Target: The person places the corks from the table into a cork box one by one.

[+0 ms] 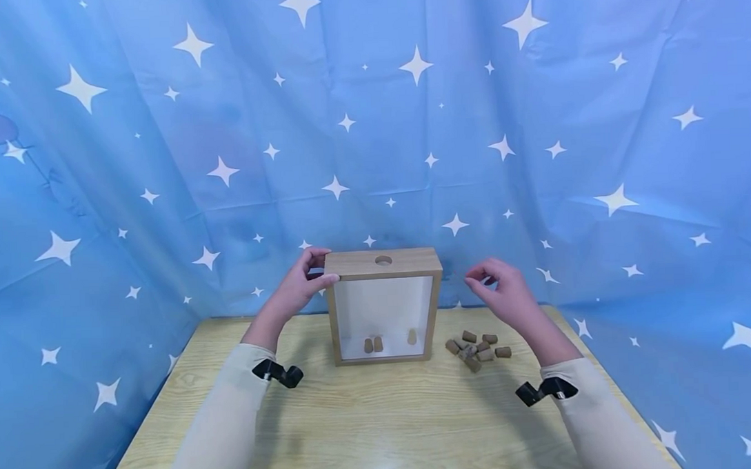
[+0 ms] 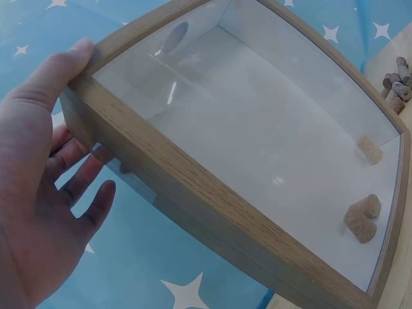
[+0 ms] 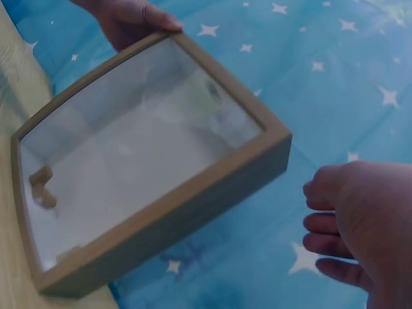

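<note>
A wooden shadow box (image 1: 383,263) stands upright on the table, with a clear front and a round hole in its top. Inside at the bottom are two corks (image 2: 362,219) close together and one cork (image 2: 369,149) apart, towards the right side. My left hand (image 1: 299,285) grips the upper left corner of the box, thumb at the front edge, fingers round the back. To the right of the box my right hand (image 1: 504,292) hovers in the air, fingers loosely bent, thumb near the index finger; no object shows in it. Below it lies a pile of corks (image 1: 471,355).
The light wooden table (image 1: 357,421) carries the box near its back edge. Behind and on both sides hangs a blue curtain (image 1: 378,124) with white stars. Black wrist mounts (image 1: 545,391) sit on both sleeves.
</note>
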### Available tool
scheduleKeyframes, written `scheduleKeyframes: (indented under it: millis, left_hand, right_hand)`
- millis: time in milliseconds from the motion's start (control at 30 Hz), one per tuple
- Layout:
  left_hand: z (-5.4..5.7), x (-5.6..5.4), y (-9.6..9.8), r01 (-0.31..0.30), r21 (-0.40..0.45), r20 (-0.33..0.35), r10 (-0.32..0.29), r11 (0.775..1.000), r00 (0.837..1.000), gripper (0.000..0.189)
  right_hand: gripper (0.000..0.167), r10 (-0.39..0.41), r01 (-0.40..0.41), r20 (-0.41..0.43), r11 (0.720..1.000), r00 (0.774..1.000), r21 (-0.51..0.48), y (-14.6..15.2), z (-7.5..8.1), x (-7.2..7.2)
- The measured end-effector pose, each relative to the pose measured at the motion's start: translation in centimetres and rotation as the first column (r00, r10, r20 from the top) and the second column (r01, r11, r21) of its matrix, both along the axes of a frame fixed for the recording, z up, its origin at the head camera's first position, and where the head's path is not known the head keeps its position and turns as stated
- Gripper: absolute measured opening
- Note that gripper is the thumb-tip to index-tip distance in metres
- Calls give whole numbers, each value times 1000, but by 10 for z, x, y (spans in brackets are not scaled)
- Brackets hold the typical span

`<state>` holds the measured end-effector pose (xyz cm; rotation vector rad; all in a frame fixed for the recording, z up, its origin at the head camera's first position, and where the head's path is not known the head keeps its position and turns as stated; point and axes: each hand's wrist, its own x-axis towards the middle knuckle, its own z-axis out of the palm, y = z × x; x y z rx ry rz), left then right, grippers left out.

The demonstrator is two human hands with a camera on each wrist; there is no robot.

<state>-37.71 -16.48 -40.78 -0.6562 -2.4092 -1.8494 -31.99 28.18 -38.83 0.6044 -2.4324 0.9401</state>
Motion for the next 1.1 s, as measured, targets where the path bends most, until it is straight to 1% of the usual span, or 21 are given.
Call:
scheduleKeyframes:
  millis: [133,233,500,700,967,1100]
  left_hand:
    - [0,0,0,3,-2,-1,-3,1000,1000,67]
    - [1,1,1,1,-12,-5,-1,1000,1000,67]
    - [2,2,1,0,-11,-11,0,1000,1000,67]
    - [1,2,1,-4,-11,-10,4,1000,1000,68]
    - [3,4,1,-2,1,-6,2,1000,1000,67]
    - [3,4,1,-1,-4,-7,1,1000,1000,68]
  right_hand:
    - [7,-32,32,49,999,998,5,13,-13,5]
    - [7,-45,44,80,999,996,10,23,-26,8]
    - [8,-91,87,134,996,987,34,45,-61,10]
    - [9,-123,114,193,992,974,56,59,-83,11]
    - [21,-140,127,259,990,956,68,76,-117,8]
    - [25,-160,142,300,986,941,83,83,-133,10]
